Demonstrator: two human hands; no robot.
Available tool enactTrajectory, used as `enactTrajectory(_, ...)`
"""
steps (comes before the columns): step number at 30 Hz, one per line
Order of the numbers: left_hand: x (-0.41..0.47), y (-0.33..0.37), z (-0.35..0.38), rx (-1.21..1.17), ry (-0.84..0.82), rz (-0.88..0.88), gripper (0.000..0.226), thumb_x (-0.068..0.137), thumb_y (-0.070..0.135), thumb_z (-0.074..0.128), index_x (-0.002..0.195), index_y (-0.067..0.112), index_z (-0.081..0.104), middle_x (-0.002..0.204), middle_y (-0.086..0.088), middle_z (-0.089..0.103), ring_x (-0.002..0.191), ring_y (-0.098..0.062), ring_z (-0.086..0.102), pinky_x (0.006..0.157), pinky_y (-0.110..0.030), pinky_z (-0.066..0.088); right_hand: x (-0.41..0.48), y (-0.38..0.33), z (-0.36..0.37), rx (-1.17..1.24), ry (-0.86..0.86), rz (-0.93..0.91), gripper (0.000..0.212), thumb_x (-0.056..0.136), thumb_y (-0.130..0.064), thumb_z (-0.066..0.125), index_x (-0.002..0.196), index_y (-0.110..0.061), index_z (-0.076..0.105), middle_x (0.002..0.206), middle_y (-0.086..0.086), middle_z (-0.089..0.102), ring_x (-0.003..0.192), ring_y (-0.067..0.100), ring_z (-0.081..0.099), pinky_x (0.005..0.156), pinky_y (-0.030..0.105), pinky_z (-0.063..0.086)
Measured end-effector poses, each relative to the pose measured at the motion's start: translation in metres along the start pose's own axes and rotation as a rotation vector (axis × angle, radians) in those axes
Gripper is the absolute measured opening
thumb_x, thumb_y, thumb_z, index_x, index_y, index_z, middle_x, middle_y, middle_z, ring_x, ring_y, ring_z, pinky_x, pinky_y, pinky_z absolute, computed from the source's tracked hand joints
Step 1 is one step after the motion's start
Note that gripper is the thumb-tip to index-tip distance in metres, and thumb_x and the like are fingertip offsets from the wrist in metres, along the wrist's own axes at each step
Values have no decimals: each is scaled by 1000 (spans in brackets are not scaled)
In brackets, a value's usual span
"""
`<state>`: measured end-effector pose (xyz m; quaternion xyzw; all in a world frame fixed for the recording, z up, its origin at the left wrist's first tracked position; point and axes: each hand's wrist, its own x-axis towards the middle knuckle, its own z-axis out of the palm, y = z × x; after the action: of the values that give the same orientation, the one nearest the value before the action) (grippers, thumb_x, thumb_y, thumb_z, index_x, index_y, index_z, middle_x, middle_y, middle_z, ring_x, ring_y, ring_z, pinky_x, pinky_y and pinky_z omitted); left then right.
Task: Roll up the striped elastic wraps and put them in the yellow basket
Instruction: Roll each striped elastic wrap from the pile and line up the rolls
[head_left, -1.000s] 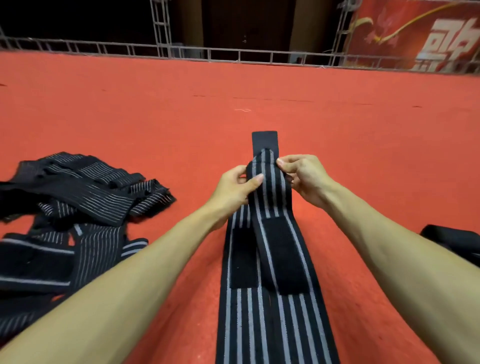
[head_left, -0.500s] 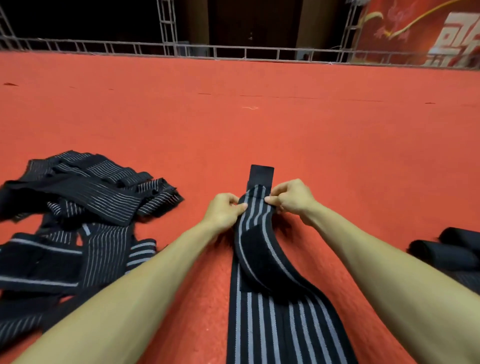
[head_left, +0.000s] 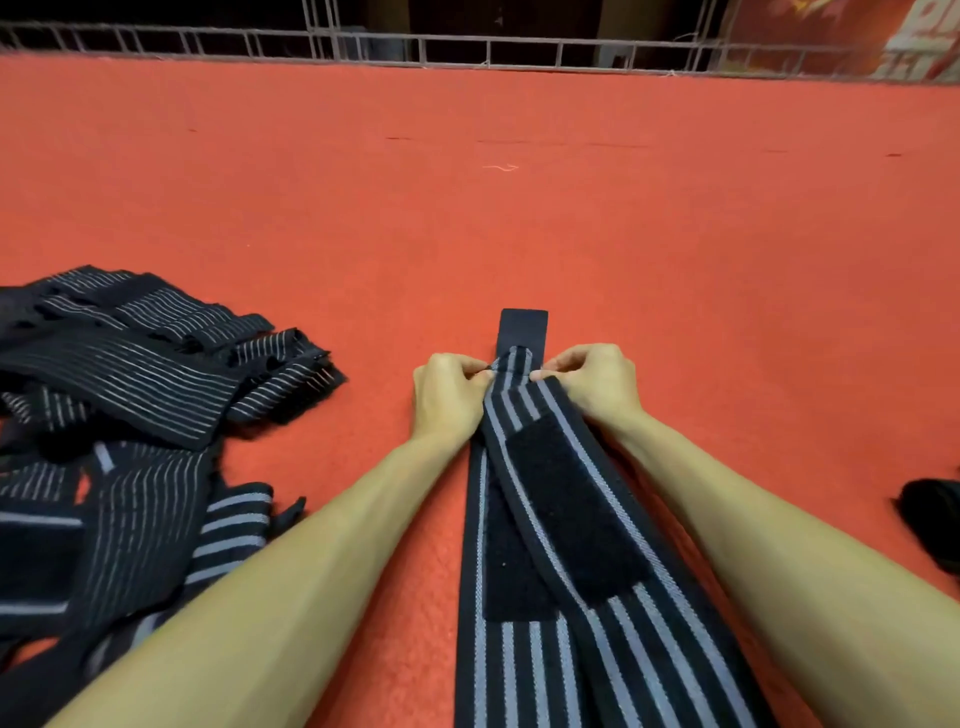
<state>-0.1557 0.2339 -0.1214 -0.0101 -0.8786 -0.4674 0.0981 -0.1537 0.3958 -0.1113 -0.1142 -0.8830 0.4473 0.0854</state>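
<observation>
Now, the head view, counted: two hands, one striped elastic wrap (head_left: 545, 670) being worked, one loose heap of wraps (head_left: 130, 374) whose number cannot be told, and one dark bundle (head_left: 932, 525) cut off by the right edge.

The left hand (head_left: 449, 400) and right hand (head_left: 595, 387) each pinch a side of the wrap's folded end, fingers curled, knuckles up, low against the red carpet (head_left: 519, 218).

Compared with half a second ago, the pinch sits at the same spot on the wrap. The view has dipped: the railing (head_left: 467, 49) lies closer to the top edge, and the red banner (head_left: 883, 36) is mostly cut off. Two dark bundles showed on the right then; one shows now.

The wrap lies on the carpet between the forearms, running from the bottom edge up to the hands. It is black with grey stripes along its length. Its upper layer is folded back and slants rightward over the lower one. Each layer carries a plain fuzzy black patch. Beyond the hands a plain black tab (head_left: 523, 327) lies flat on the carpet. The heap lies well apart, to the left.
</observation>
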Motion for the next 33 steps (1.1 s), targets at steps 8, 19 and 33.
enactTrajectory(8, 14, -1, -5, 35, -102, -62, 16, 85, 19, 72, 98, 11, 77, 101, -4, 75, 91, -9, 63, 71, -10, 37, 9, 5, 2, 21, -47, 43, 17, 77, -30, 81, 84, -17, 72, 89, -3, 70, 84, 11, 62, 71, 21, 41)
enactTrajectory(19, -6, 34, -36, 46, -259, -5, 13, 99, 25, 52, 91, 15, 53, 86, 0, 57, 78, -18, 52, 74, -32, 40, -15, -26, -18, 84, -102, 6, 21, 90, -20, 66, 69, -16, 64, 65, -4, 60, 63, 16, 54, 60, 30, 44)
enactTrajectory(33, -116, 191, -149, -520, -157, 269, 37, 95, -8, 39, 123, 11, 53, 115, -6, 65, 104, -13, 64, 89, -28, 54, -144, -155, -148, 324, 115, -444, 12, 90, -31, 66, 86, -23, 73, 85, -4, 74, 85, 17, 71, 80, 47, 58)
